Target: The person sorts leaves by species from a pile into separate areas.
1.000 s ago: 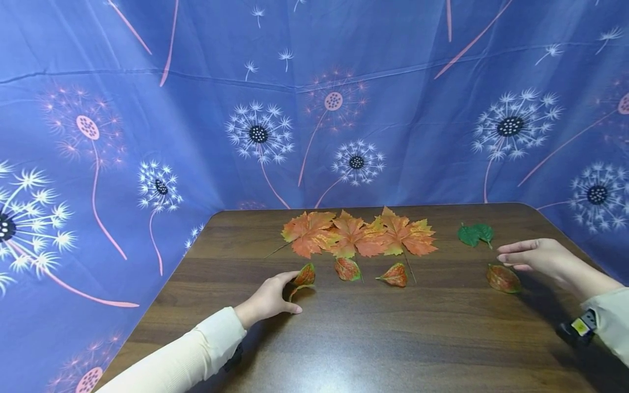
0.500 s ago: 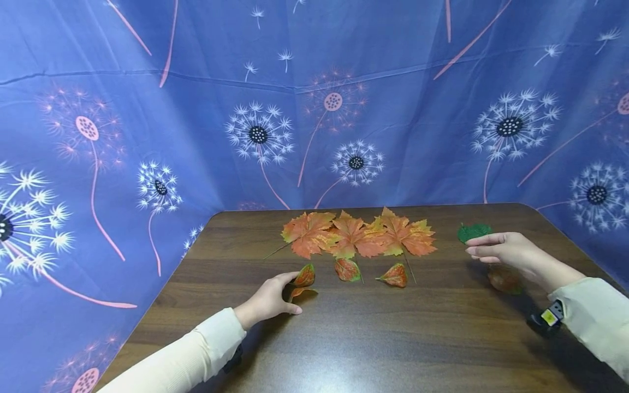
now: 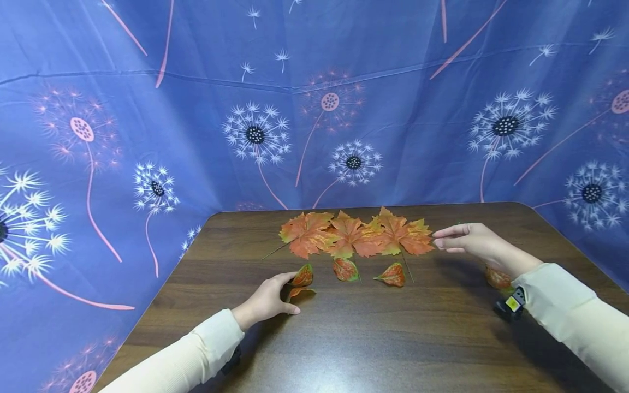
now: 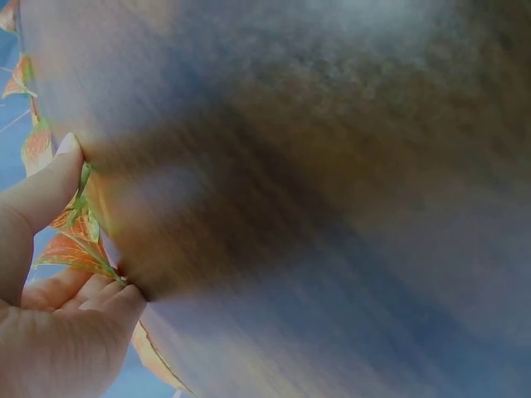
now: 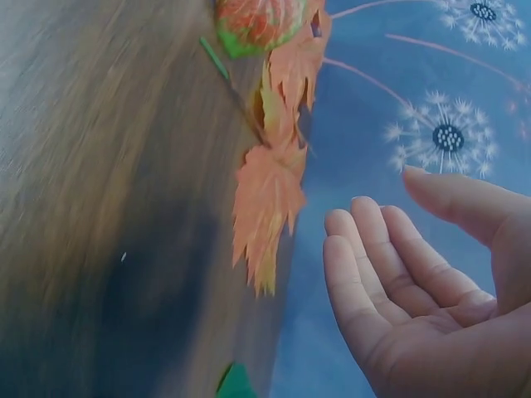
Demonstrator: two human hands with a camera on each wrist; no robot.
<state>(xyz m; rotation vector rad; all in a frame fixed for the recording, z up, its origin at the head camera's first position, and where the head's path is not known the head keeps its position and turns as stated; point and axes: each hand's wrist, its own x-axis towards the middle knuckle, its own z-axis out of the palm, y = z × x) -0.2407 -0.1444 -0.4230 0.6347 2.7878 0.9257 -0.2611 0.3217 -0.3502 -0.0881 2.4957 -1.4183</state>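
Note:
My left hand (image 3: 262, 301) rests low on the table, thumb and fingers spread around two small red-green leaves. One leaf (image 3: 303, 275) lies by the fingertips; the other leaf (image 3: 300, 293), orange and tilted, sits between thumb and fingers. In the left wrist view a leaf stem (image 4: 104, 267) meets the fingertips. With loosely bent fingers, my right hand (image 3: 484, 248) hovers above the table beside the rightmost orange maple leaf (image 3: 404, 237) and holds nothing. A green leaf (image 5: 236, 381) is mostly hidden behind this hand in the head view.
Two more maple leaves (image 3: 307, 234) overlap in the row at the back. Two small red-green leaves, one (image 3: 345, 269) left and one (image 3: 393, 274) right, lie in front. Another small leaf (image 3: 497, 277) is partly covered by the right forearm. A dandelion-print cloth (image 3: 393, 109) hangs behind the table.
My right hand has moved left, from over the right-hand leaves towards the maple leaves. The left hand stays put, while the orange leaf inside it has tipped flatter.

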